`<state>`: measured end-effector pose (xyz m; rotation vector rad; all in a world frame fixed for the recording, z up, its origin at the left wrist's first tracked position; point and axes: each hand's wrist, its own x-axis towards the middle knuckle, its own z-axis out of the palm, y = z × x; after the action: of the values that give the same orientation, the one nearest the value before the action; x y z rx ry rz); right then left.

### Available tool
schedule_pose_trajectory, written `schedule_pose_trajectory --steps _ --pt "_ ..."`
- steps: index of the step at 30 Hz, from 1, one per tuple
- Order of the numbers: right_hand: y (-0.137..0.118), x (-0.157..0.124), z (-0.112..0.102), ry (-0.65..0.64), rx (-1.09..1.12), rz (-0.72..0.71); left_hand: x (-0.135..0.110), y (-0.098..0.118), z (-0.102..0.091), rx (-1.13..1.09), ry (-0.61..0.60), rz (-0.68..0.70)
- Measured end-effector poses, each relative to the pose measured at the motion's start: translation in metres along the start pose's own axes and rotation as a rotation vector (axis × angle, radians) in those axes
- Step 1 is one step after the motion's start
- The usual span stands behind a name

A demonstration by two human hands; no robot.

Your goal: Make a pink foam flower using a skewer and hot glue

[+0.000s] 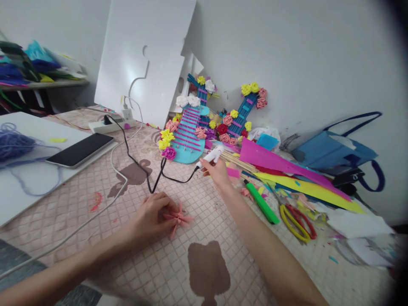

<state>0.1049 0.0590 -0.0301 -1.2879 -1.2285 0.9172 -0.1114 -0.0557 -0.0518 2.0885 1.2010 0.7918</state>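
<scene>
Out there, I'm pinching pink paper [179, 218], left hand [155, 215] curled, and gripping a glue gun [210, 156], right hand [217, 171] apart, outstretched toward the table's [207, 221] back edge.

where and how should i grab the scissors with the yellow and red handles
Grip the scissors by the two loops, probably coming from the near right: the loops lie toward you, while the narrow end points away past the green tool. The right hand seems better placed, but would first have to put down the white corded tool.
</scene>
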Motion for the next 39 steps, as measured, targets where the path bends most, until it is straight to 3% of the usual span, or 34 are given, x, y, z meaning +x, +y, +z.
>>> schedule_pose_trajectory --steps 5,10,13,16,21,23,27,29,34,39 --pt "-0.006 0.003 -0.023 -0.043 0.043 -0.004 -0.001 0.000 0.001 0.004 -0.020 0.010" --pt "-0.048 0.013 -0.061 -0.116 0.210 -0.143 -0.001 0.000 0.001 0.008 0.007 0.026" --pt "-0.076 0.019 -0.077 -0.045 0.335 -0.228 0.000 -0.003 0.002 0.033 0.002 0.023" --pt "-0.099 0.025 -0.085 0.025 0.491 -0.171 0.000 -0.006 0.003 0.032 -0.005 0.019" --pt "-0.115 0.035 -0.092 0.029 0.623 0.086 -0.001 -0.007 0.005 0.021 0.011 0.021" --pt "-0.117 0.041 -0.098 0.085 0.609 0.099 -0.002 -0.007 0.005 0.023 0.014 0.013" --pt "-0.125 0.054 -0.124 0.369 0.544 -0.123 -0.001 -0.006 0.005 0.036 0.020 0.021" --pt "-0.132 0.057 -0.143 0.436 0.545 -0.191 -0.001 -0.005 0.005 0.036 0.022 0.020" --pt "-0.137 0.051 -0.179 0.292 0.798 -0.201 -0.002 -0.005 0.005 0.034 0.018 0.027" --pt "-0.113 0.037 -0.174 0.160 0.947 -0.221 -0.001 -0.006 0.005 0.025 0.024 0.024"
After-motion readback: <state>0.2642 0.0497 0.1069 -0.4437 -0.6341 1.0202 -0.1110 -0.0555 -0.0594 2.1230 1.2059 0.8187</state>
